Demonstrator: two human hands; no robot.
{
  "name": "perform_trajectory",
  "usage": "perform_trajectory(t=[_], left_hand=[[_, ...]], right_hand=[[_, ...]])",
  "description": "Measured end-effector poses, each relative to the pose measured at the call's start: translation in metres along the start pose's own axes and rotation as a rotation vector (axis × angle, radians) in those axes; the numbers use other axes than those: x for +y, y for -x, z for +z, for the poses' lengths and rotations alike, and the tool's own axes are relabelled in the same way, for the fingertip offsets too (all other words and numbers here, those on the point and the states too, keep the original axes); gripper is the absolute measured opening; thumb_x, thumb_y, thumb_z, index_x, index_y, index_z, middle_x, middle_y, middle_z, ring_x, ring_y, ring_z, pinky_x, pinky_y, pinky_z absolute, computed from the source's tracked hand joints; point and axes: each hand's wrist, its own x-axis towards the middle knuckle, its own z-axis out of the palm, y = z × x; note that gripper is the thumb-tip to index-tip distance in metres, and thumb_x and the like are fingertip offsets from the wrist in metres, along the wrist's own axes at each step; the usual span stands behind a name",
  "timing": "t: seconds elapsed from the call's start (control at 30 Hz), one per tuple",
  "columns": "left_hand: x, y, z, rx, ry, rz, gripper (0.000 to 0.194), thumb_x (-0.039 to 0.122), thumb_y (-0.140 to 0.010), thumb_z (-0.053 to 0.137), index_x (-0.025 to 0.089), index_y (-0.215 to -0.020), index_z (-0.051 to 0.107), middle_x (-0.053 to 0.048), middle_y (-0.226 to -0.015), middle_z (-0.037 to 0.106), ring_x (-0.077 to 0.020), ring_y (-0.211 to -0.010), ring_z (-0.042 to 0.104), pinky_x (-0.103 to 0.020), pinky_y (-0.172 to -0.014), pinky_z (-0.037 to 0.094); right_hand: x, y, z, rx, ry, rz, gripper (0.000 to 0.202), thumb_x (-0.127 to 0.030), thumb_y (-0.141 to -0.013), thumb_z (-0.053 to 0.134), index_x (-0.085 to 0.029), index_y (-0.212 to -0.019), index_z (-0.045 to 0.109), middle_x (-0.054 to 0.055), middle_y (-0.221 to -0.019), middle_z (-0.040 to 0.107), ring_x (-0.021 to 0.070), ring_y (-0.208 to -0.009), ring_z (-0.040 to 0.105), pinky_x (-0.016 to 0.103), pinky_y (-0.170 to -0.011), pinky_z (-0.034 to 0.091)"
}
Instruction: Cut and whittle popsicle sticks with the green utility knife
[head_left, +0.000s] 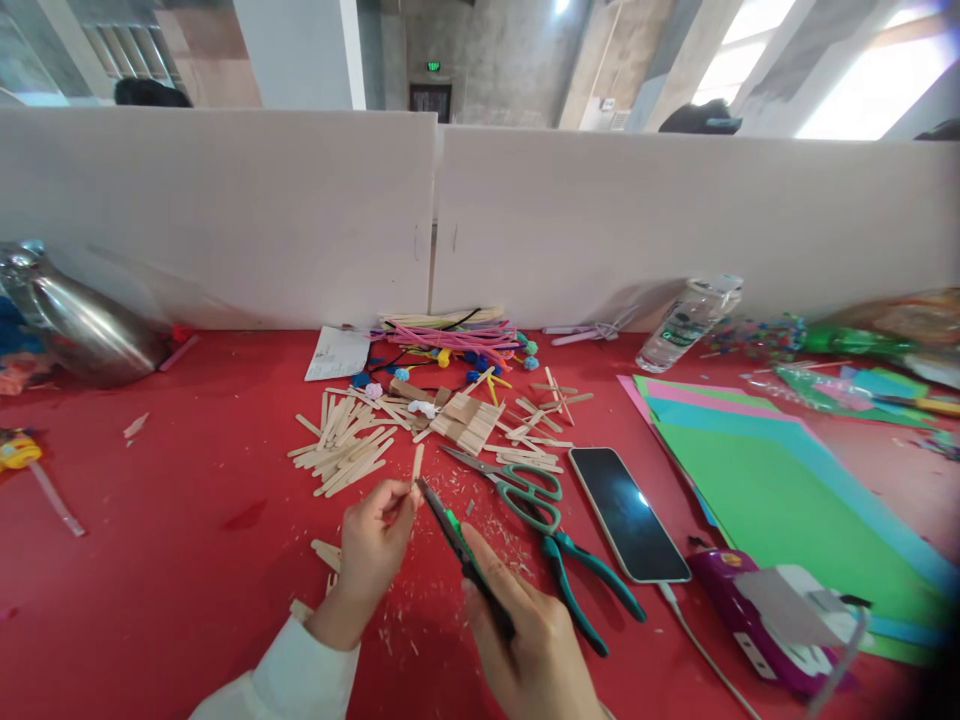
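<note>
Nothing legible: green sign above white partition, bottle label and paper slip in front of it all too blurred.

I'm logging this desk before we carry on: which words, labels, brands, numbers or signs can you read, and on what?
No text is readable.
Bottle: green-and-dark label, too blurred.
White paper: faint marks, too blurred.
Lit green sign, high at the back: too small.
Purple power strip: orange mark, too small.
Knife: none visible.
</note>
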Motion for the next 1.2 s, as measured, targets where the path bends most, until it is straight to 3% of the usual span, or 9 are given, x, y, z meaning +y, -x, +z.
perform_trajectory(t=[0.13,0.23,0.33,0.43,0.53,0.63,0.77,0.97,1.2], left_hand=[[0.001,0.0009,0.0,0.032,-0.012,0.017,0.028,0.042,-0.084,0.053,0.017,-0.075,0.062,-0.002,-0.062,0.067,-0.0152,-0.055,0.061,-0.021,-0.053,0.046],[0.0014,0.0009,0.0003,0.048,-0.016,0.024,0.027,0.041,-0.084,0.053,0.017,-0.076,0.062,-0.002,-0.062,0.067,-0.0152,-0.056,0.061,-0.021,-0.054,0.047],[0.0025,-0.0004,0.0002,0.066,-0.025,0.031,0.026,0.041,-0.083,0.054,0.018,-0.074,0.061,-0.001,-0.062,0.067,-0.0151,-0.056,0.061,-0.022,-0.054,0.047],[0.0045,-0.0025,0.0006,0.07,-0.005,0.03,0.024,0.04,-0.081,0.055,0.019,-0.071,0.06,0.0,-0.06,0.067,-0.0151,-0.054,0.062,-0.022,-0.052,0.047],[0.004,-0.0052,0.0017,0.047,0.091,-0.022,0.022,0.04,-0.08,0.056,0.019,-0.071,0.059,-0.002,-0.064,0.07,-0.0172,-0.059,0.067,-0.023,-0.055,0.051],[0.0008,-0.0078,0.0024,0.035,0.221,-0.091,0.021,0.04,-0.078,0.057,0.019,-0.073,0.058,-0.007,-0.075,0.075,-0.02,-0.069,0.071,-0.027,-0.065,0.055],[-0.0019,-0.0087,0.002,0.027,0.244,-0.105,0.021,0.039,-0.077,0.059,0.019,-0.072,0.058,-0.006,-0.073,0.074,-0.0208,-0.07,0.072,-0.027,-0.063,0.056],[-0.002,-0.0057,0.0022,0.009,0.208,-0.093,0.024,0.041,-0.078,0.06,0.018,-0.073,0.061,-0.003,-0.069,0.072,-0.0193,-0.068,0.07,-0.024,-0.059,0.053],[-0.0015,-0.0043,0.0002,-0.013,0.073,-0.023,0.028,0.043,-0.083,0.056,0.017,-0.074,0.062,-0.002,-0.064,0.068,-0.0165,-0.061,0.065,-0.022,-0.057,0.049]], right_hand=[[-0.0003,-0.0021,-0.0026,-0.049,-0.191,0.11,0.043,-0.031,-0.092,0.042,-0.014,-0.127,0.058,0.009,-0.085,0.074,0.0195,-0.065,0.071,0.024,-0.064,0.057],[-0.0014,-0.0048,-0.006,-0.094,-0.295,0.208,0.043,-0.035,-0.092,0.043,-0.015,-0.127,0.059,0.005,-0.068,0.07,0.017,-0.051,0.065,0.022,-0.05,0.054],[-0.0024,-0.0064,-0.0058,-0.096,-0.404,0.305,0.044,-0.04,-0.092,0.044,-0.016,-0.126,0.06,-0.001,-0.052,0.06,0.0121,-0.035,0.051,0.019,-0.034,0.042],[-0.003,-0.0061,-0.0028,-0.038,-0.454,0.354,0.046,-0.045,-0.091,0.046,-0.017,-0.124,0.062,-0.002,-0.052,0.059,0.0096,-0.033,0.045,0.018,-0.031,0.039],[-0.003,-0.0047,-0.0012,0.04,-0.365,0.3,0.045,-0.045,-0.09,0.048,-0.016,-0.122,0.063,0.001,-0.06,0.067,0.0119,-0.041,0.056,0.019,-0.039,0.047],[-0.0018,-0.0041,-0.0026,0.099,-0.239,0.195,0.042,-0.039,-0.09,0.05,-0.016,-0.122,0.063,0.007,-0.085,0.075,0.018,-0.067,0.071,0.02,-0.061,0.057],[0.0013,-0.0052,-0.0057,0.047,-0.157,0.058,0.039,-0.027,-0.09,0.049,-0.015,-0.125,0.061,0.01,-0.098,0.075,0.0206,-0.091,0.071,0.021,-0.076,0.057],[0.0036,-0.0056,-0.0049,0.019,-0.051,-0.015,0.04,-0.02,-0.089,0.046,-0.015,-0.127,0.058,0.012,-0.108,0.072,0.0203,-0.089,0.072,0.023,-0.075,0.058],[0.0007,-0.0025,-0.001,0.004,0.036,-0.003,0.042,-0.021,-0.091,0.041,-0.014,-0.129,0.057,0.012,-0.088,0.074,0.0211,-0.073,0.073,0.026,-0.067,0.059]])
